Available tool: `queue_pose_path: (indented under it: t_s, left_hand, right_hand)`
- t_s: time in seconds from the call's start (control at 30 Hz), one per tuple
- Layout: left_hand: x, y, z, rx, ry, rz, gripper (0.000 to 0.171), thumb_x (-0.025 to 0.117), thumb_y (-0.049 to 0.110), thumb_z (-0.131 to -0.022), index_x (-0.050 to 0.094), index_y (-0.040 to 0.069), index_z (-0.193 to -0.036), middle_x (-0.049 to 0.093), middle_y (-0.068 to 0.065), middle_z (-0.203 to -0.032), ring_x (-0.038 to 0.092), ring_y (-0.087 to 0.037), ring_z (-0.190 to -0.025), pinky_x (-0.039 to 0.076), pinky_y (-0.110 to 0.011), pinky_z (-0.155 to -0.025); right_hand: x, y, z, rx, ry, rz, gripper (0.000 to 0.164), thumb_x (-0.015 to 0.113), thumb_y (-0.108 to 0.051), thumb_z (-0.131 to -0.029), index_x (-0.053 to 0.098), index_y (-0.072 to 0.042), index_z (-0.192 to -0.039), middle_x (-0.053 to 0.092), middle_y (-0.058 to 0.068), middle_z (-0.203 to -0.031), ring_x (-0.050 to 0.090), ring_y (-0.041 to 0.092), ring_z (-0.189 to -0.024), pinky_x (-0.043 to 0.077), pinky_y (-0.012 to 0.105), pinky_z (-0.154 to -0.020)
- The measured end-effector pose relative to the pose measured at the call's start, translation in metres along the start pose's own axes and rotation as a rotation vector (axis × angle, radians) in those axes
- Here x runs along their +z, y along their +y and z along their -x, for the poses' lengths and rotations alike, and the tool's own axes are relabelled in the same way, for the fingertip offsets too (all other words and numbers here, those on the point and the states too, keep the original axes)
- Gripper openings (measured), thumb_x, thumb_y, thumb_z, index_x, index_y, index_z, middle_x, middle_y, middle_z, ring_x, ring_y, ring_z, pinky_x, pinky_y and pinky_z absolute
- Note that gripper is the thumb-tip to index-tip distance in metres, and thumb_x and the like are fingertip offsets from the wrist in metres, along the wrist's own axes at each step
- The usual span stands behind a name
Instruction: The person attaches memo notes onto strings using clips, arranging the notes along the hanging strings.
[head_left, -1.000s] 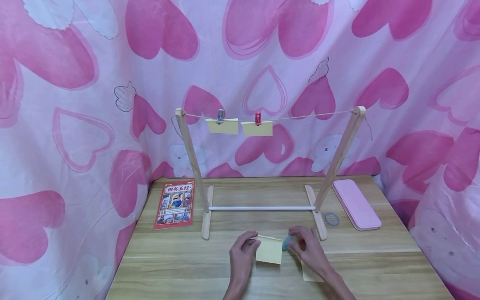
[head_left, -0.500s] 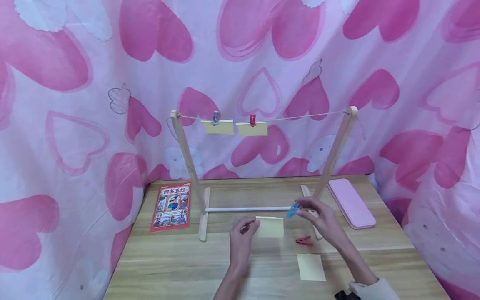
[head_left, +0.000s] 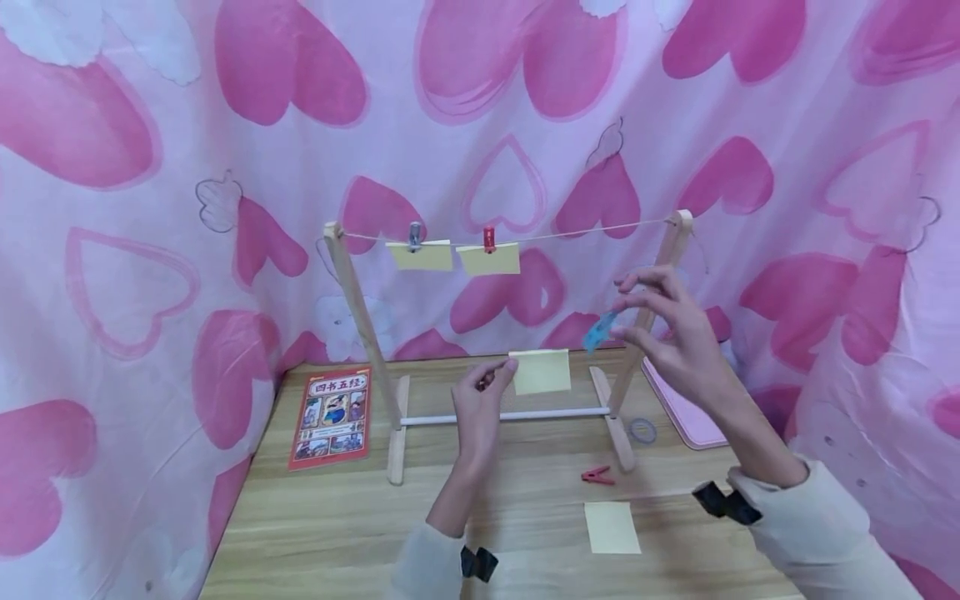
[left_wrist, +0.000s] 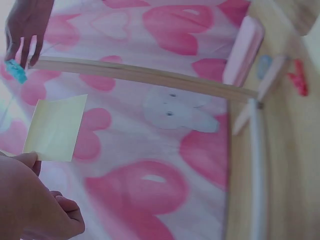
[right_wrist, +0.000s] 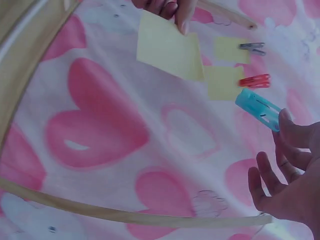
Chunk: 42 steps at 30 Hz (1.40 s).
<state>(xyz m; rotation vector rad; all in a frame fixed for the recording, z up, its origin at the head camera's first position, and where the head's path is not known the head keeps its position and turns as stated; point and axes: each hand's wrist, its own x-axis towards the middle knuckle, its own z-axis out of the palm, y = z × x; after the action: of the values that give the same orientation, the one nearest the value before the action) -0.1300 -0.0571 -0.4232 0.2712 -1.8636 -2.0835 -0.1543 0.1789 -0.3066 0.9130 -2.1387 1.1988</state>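
Note:
My left hand pinches a yellow paper note by its upper left corner, in front of the wooden frame below its string. To the right, my right hand holds a blue clothespin between thumb and fingers, in the air by the right post. In the right wrist view the blue clothespin points toward the notes. Two yellow notes hang on the string, one under a grey clothespin, the other under a red clothespin.
On the table lie another yellow note, a red clothespin and a bluish ring. A red booklet lies left of the frame's left post. A pink case is partly hidden behind my right arm.
Both hands have risen from the table toward the string, carrying the note and the blue clothespin. The red clothespin and the loose note on the table have come into full view.

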Motion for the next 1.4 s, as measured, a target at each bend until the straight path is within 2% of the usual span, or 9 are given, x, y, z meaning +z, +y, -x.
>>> queue_pose_path:
  t_s: [0.13, 0.23, 0.4, 0.5, 0.67, 0.8, 1.03, 1.3, 1.4]
  left_hand:
    - [0.01, 0.022, -0.013, 0.058, -0.018, 0.036, 0.019, 0.084, 0.019, -0.097, 0.086, 0.003, -0.107, 0.05, 0.006, -0.08, 0.046, -0.01, -0.079, 0.039, -0.02, -0.068]
    - [0.018, 0.038, -0.022, 0.097, -0.058, 0.07, 0.019, 0.084, 0.019, -0.098, 0.086, 0.002, -0.107, 0.05, 0.007, -0.078, 0.045, -0.01, -0.077, 0.038, -0.019, -0.066]
    - [0.03, 0.057, -0.033, 0.143, -0.109, 0.086, 0.019, 0.084, 0.02, -0.099, 0.086, 0.003, -0.108, 0.054, 0.005, -0.076, 0.047, -0.011, -0.075, 0.038, -0.021, -0.065]
    - [0.034, 0.064, -0.04, 0.147, -0.095, 0.079, 0.018, 0.083, 0.02, -0.099, 0.086, 0.005, -0.108, 0.057, 0.005, -0.077, 0.049, -0.011, -0.075, 0.038, -0.022, -0.064]
    - [0.043, 0.074, -0.051, 0.145, -0.073, 0.095, 0.02, 0.083, 0.02, -0.098, 0.086, 0.003, -0.107, 0.056, 0.006, -0.078, 0.048, -0.011, -0.076, 0.039, -0.022, -0.066]
    - [0.05, 0.08, -0.056, 0.15, -0.066, 0.124, 0.02, 0.083, 0.018, -0.098, 0.085, 0.001, -0.107, 0.052, 0.006, -0.076, 0.046, -0.011, -0.075, 0.039, -0.022, -0.066]
    - [0.059, 0.085, -0.062, 0.107, -0.011, 0.198, 0.017, 0.083, 0.016, -0.097, 0.085, 0.0, -0.104, 0.05, 0.007, -0.074, 0.044, -0.01, -0.074, 0.037, -0.022, -0.065]
    - [0.062, 0.09, -0.066, 0.131, 0.015, 0.252, 0.016, 0.083, 0.012, -0.098, 0.085, -0.001, -0.107, 0.049, 0.007, -0.071, 0.043, -0.009, -0.073, 0.035, -0.021, -0.064]
    - [0.063, 0.092, -0.066, 0.143, 0.019, 0.259, 0.017, 0.083, 0.012, -0.098, 0.085, -0.002, -0.108, 0.049, 0.007, -0.071, 0.043, -0.009, -0.073, 0.035, -0.021, -0.063]
  right_hand:
    - [-0.01, -0.015, -0.028, -0.062, 0.002, -0.018, 0.03, 0.082, 0.026, -0.078, 0.076, 0.014, -0.105, 0.057, -0.003, -0.126, 0.055, 0.008, -0.136, 0.043, 0.02, -0.116]
    - [-0.013, -0.022, -0.05, -0.076, -0.001, -0.015, 0.027, 0.084, 0.023, -0.079, 0.076, 0.015, -0.104, 0.057, -0.002, -0.126, 0.055, 0.01, -0.137, 0.044, 0.02, -0.114]
    - [-0.015, -0.029, -0.083, -0.025, -0.006, 0.023, 0.019, 0.084, 0.017, -0.085, 0.078, 0.013, -0.102, 0.057, 0.0, -0.124, 0.053, 0.013, -0.137, 0.041, 0.025, -0.116]
    - [-0.015, -0.03, -0.102, 0.01, -0.007, 0.025, 0.015, 0.084, 0.015, -0.087, 0.079, 0.013, -0.101, 0.052, -0.007, -0.12, 0.053, 0.014, -0.134, 0.039, 0.028, -0.117]
    - [-0.016, -0.027, -0.126, 0.041, -0.007, 0.036, 0.013, 0.084, 0.009, -0.09, 0.08, 0.01, -0.102, 0.047, -0.012, -0.117, 0.045, 0.005, -0.13, 0.036, 0.029, -0.114]
    - [-0.015, -0.022, -0.138, 0.052, -0.015, 0.045, 0.013, 0.085, 0.006, -0.091, 0.081, 0.01, -0.102, 0.046, -0.012, -0.116, 0.043, 0.006, -0.132, 0.037, 0.028, -0.113]
    - [-0.009, -0.015, -0.147, 0.09, -0.057, 0.035, 0.013, 0.084, 0.01, -0.09, 0.079, 0.012, -0.101, 0.047, -0.008, -0.115, 0.048, 0.025, -0.139, 0.037, 0.031, -0.117]
    - [-0.001, -0.012, -0.152, 0.099, -0.095, 0.057, 0.009, 0.083, 0.008, -0.091, 0.08, 0.01, -0.098, 0.047, -0.002, -0.112, 0.05, 0.027, -0.135, 0.039, 0.027, -0.108]
    - [0.001, -0.012, -0.153, 0.113, -0.125, 0.076, 0.008, 0.083, 0.007, -0.092, 0.08, 0.009, -0.099, 0.049, 0.005, -0.115, 0.049, 0.029, -0.135, 0.041, 0.034, -0.109]
